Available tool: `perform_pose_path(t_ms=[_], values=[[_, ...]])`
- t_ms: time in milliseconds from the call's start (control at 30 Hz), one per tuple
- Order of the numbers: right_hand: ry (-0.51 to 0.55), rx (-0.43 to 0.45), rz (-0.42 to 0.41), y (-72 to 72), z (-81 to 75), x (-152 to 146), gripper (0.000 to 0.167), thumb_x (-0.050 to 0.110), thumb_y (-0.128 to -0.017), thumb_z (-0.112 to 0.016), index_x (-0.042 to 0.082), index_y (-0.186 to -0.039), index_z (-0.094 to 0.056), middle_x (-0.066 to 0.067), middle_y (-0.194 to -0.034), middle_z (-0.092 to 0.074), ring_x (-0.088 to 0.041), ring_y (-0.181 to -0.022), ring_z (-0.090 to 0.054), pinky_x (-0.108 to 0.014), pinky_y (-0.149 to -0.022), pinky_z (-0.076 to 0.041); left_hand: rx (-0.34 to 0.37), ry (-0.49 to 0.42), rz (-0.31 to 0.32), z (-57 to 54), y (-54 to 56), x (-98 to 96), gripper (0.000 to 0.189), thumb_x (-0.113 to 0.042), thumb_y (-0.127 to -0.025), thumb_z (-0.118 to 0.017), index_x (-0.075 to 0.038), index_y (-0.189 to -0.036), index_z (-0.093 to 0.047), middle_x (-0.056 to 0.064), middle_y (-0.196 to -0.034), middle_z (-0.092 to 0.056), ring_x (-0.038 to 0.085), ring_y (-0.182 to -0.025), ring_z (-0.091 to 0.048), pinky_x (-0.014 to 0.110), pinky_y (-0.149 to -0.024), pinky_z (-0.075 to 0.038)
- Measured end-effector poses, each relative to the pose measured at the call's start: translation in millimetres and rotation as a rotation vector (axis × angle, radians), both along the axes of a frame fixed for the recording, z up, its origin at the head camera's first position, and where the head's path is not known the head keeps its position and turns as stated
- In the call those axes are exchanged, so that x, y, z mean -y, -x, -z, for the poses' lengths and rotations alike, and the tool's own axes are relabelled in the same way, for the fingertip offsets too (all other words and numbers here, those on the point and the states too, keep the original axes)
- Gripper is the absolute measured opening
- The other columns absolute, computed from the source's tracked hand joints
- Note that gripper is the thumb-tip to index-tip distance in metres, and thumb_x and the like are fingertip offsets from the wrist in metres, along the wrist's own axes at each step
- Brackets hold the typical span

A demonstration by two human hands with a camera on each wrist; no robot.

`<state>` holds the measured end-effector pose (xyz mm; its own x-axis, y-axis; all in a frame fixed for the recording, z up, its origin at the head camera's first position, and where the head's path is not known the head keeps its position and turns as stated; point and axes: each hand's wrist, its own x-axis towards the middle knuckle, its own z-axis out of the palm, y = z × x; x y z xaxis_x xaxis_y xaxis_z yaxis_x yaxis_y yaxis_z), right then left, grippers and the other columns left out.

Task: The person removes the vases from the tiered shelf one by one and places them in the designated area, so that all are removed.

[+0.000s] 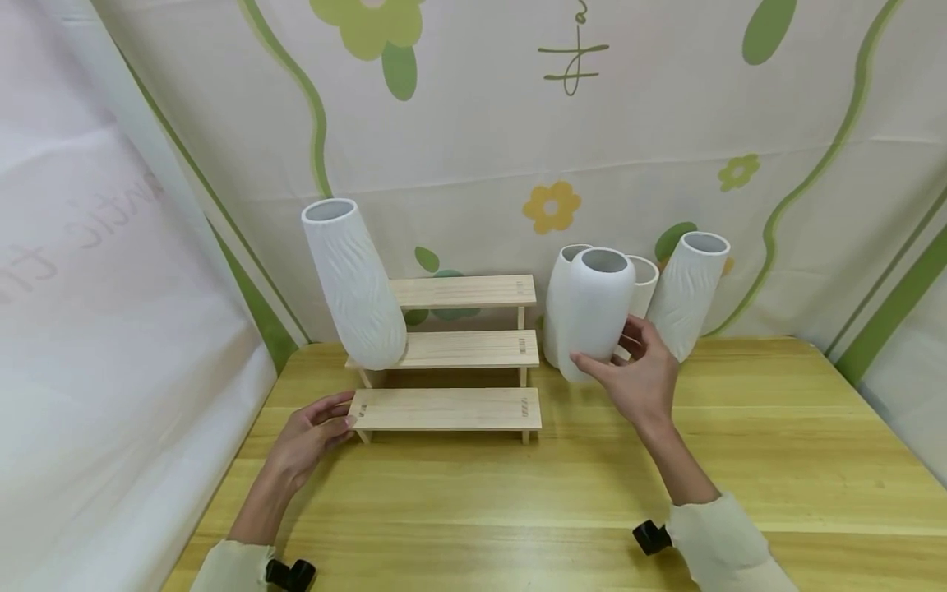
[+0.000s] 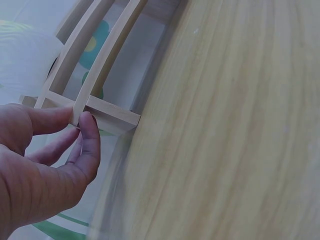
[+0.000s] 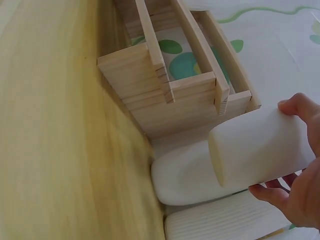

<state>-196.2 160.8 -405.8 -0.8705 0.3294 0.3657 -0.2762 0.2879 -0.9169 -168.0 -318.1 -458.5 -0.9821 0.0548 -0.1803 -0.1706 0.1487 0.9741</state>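
A three-tier wooden stand [image 1: 444,409] is on the table, with a tall wavy-textured white vase [image 1: 353,284] on the left of its middle step. My left hand [image 1: 309,436] pinches the left end of the lowest step between thumb and fingers; the left wrist view shows this hand [image 2: 55,160] at the board's edge. My right hand [image 1: 642,374] grips a smooth white vase [image 1: 598,312] around its lower part. In the right wrist view that vase [image 3: 260,145] is lifted and tilted, its base off the table, partly in front of another smooth white vase [image 3: 187,175].
Behind the held vase stand a smooth white vase [image 1: 555,316] and a mostly hidden white vase [image 1: 644,275]. A wavy white vase [image 1: 688,292] is to their right. The wooden table [image 1: 473,510] backs onto a floral cloth [image 1: 459,164].
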Motion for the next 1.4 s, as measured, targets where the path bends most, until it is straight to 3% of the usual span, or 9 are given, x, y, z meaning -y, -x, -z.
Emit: perform_pose_path(t_ms=[167,400,633,933,1400], values=[[0.01,0.029,0.038,-1.8,9.9,-4,0.078,0.011,-0.072,-0.102,0.003,-0.139,-0.063,-0.012,-0.128,-0.069,-0.024,-0.115,-0.069,-0.014,-0.085,-0.061,0.001,0.007,0.0,0.1,0.4,-0.1,0.059,-0.005,-0.107,-0.064,0.002,-0.162,-0.042,0.008,-0.136,-0.062,0.007,-0.108,-0.069,0.022,-0.095,-0.062],[-0.023,0.07,0.092,0.5,22.5,-9,0.081,0.017,-0.073,-0.102,0.005,-0.143,-0.062,-0.014,-0.135,-0.068,-0.03,-0.122,-0.069,-0.029,-0.094,-0.064,0.001,0.016,0.003,0.1,0.9,-0.1,0.059,-0.006,-0.108,-0.063,0.002,-0.162,-0.042,0.012,-0.14,-0.06,0.006,-0.109,-0.069,0.022,-0.096,-0.062],[-0.02,0.071,0.103,2.6,29.8,-12,0.078,0.017,-0.074,-0.101,0.002,-0.14,-0.062,-0.012,-0.134,-0.068,-0.025,-0.122,-0.066,-0.01,-0.086,-0.059,-0.003,0.017,-0.003,0.1,1.0,-2.0,0.059,-0.006,-0.107,-0.065,0.003,-0.161,-0.043,0.01,-0.138,-0.062,0.006,-0.107,-0.07,0.021,-0.094,-0.062],[-0.023,0.111,0.12,1.5,36.2,-12,0.078,0.015,-0.074,-0.099,-0.001,-0.138,-0.057,-0.014,-0.136,-0.064,-0.026,-0.124,-0.065,-0.022,-0.095,-0.062,0.002,0.01,-0.005,-0.4,1.4,-2.6,0.059,-0.005,-0.107,-0.064,0.004,-0.162,-0.041,0.012,-0.139,-0.061,0.006,-0.107,-0.069,0.02,-0.094,-0.062],[-0.022,0.146,0.137,1.8,47.2,-19,0.08,0.017,-0.075,-0.099,-0.001,-0.139,-0.055,-0.017,-0.137,-0.062,-0.03,-0.126,-0.064,-0.004,-0.084,-0.052,0.008,0.007,-0.01,-1.7,0.8,-3.2,0.06,-0.005,-0.107,-0.064,0.004,-0.162,-0.041,0.013,-0.141,-0.061,0.005,-0.107,-0.069,0.021,-0.094,-0.062]])
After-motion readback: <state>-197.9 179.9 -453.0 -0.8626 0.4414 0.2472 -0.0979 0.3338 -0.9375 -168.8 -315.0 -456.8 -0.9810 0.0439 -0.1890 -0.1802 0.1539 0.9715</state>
